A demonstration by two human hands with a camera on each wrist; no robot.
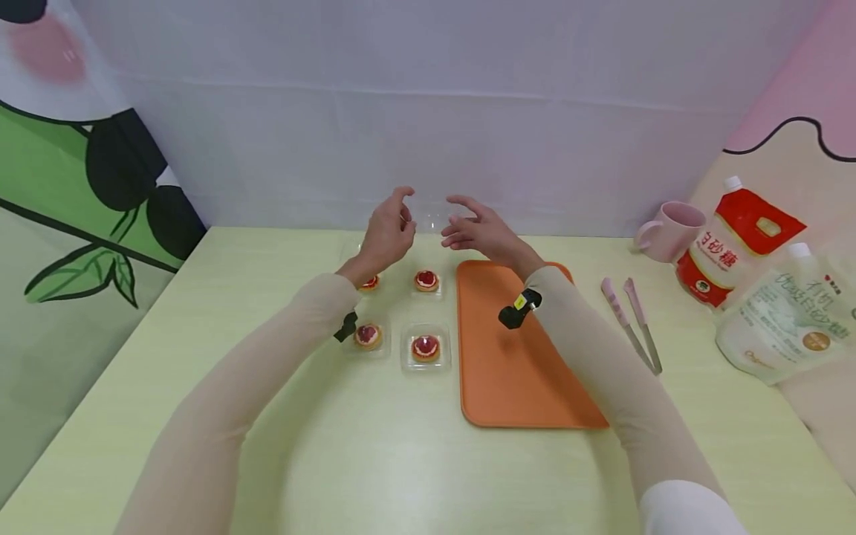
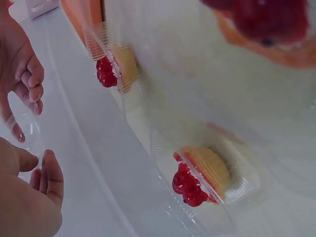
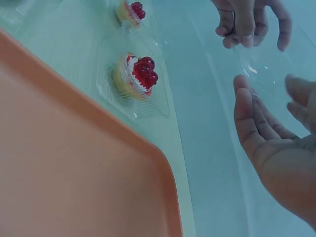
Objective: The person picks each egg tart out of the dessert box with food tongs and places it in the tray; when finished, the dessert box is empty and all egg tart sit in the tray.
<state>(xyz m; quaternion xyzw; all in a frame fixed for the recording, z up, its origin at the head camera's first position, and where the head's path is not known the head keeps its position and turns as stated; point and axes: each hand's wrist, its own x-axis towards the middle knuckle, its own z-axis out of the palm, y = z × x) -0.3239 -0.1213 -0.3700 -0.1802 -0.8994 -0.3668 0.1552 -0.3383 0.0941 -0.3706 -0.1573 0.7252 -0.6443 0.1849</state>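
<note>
Between the two raised hands, near the back wall, is a see-through plastic lid (image 1: 432,221), its outline faint. My left hand (image 1: 388,230) pinches its left side between thumb and bent fingers. At the opposite side my right hand (image 1: 478,229) grips it with thumb and lower fingers, the index finger reaching out above. Below the hands, a red-topped tart (image 1: 426,280) sits in a clear plastic box. Another back tart (image 1: 369,284) is partly hidden by the left wrist. Closer to me are a front-left tart (image 1: 367,336) and a front-right tart (image 1: 425,348), also in clear boxes.
An orange tray (image 1: 495,386) lies under the right forearm. To its right are two pink-handled utensils (image 1: 635,319), a pink mug (image 1: 672,230), a red and white bag (image 1: 729,245) and a white spouted pouch (image 1: 779,319). The wall (image 1: 428,148) stands directly behind the table.
</note>
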